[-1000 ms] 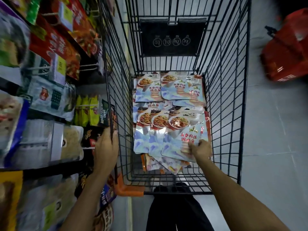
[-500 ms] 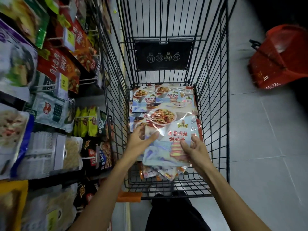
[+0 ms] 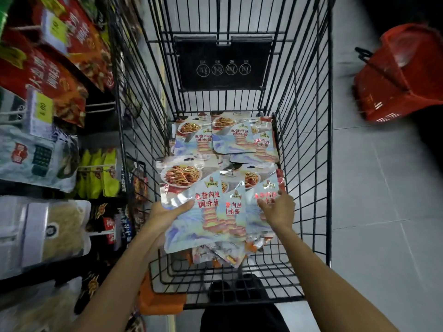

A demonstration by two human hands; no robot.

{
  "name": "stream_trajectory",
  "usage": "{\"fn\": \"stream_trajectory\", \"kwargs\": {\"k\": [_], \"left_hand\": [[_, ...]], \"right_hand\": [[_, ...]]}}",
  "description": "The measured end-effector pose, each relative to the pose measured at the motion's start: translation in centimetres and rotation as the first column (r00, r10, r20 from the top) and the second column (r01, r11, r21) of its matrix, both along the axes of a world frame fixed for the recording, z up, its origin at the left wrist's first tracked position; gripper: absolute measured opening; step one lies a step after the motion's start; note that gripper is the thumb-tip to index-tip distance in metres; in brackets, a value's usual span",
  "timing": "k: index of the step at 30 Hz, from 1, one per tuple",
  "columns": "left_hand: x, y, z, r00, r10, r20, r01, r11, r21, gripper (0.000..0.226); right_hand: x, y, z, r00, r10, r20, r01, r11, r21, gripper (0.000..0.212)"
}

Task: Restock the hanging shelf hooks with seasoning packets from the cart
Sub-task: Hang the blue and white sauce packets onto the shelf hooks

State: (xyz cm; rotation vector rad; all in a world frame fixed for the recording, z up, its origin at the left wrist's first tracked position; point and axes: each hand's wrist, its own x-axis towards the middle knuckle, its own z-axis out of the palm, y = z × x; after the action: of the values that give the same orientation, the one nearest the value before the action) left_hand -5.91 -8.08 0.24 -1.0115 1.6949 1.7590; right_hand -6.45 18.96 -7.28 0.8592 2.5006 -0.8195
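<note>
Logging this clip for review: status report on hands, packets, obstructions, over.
Left hand grips one glossy blue-and-silver seasoning packet, inside the black wire cart. Right hand on the pile's next packet, grip unclear. No obstruction seen.

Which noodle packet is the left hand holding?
The leftmost front packet, raised and tilted over the pile in the cart, the left hand's thumb on its face.

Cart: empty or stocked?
Stocked: packets overlap across the cart floor; left hand grips one, right hand touches another.

Dim, edge-warped, glare on foil
</note>
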Motion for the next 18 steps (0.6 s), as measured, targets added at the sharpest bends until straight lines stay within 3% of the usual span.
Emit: {"fn": "stream_trajectory", "kwargs": {"k": [3, 6, 8, 10, 14, 18], "left_hand": [[0.1, -0.4, -0.1, 1.000, 0.004, 0.029, -0.004, 1.000, 0.007, 0.034], [0.1, -0.5, 0.1, 0.999, 0.048, 0.017, -0.048, 0.998, 0.028, 0.036], [0.1, -0.7, 0.3, 0.998, 0.067, 0.000, -0.067, 0.997, 0.031, 0.037], [0.2, -0.9, 0.6, 0.998, 0.066, -0.013, -0.065, 0.997, 0.027, 0.034], [0.6, -0.9, 1.5, 0.999, 0.046, -0.016, -0.046, 0.999, 0.015, 0.035], [1.2, -0.8, 2.6, 0.998, 0.064, -0.028, -0.063, 0.997, 0.042, 0.039]], "right_hand": [[-0.1, -0.5, -1.2, 0.985, -0.068, 0.157, 0.064, 0.997, 0.030, 0.092], [-0.2, -1.3, -1.6, 0.974, -0.116, 0.196, 0.096, 0.990, 0.105, 0.093], [-0.4, -1.6, -1.4, 0.968, -0.180, 0.176, 0.166, 0.982, 0.092, 0.078], [-0.5, -1.6, -0.9, 0.955, -0.249, 0.164, 0.258, 0.965, -0.039, 0.050], [-0.3, -1.7, 1.0, 0.863, -0.473, 0.179, 0.505, 0.778, -0.375, 0.025], [-0.1, -1.7, 2.5, 0.889, -0.390, 0.239, 0.457, 0.731, -0.508, 0.016]]}}
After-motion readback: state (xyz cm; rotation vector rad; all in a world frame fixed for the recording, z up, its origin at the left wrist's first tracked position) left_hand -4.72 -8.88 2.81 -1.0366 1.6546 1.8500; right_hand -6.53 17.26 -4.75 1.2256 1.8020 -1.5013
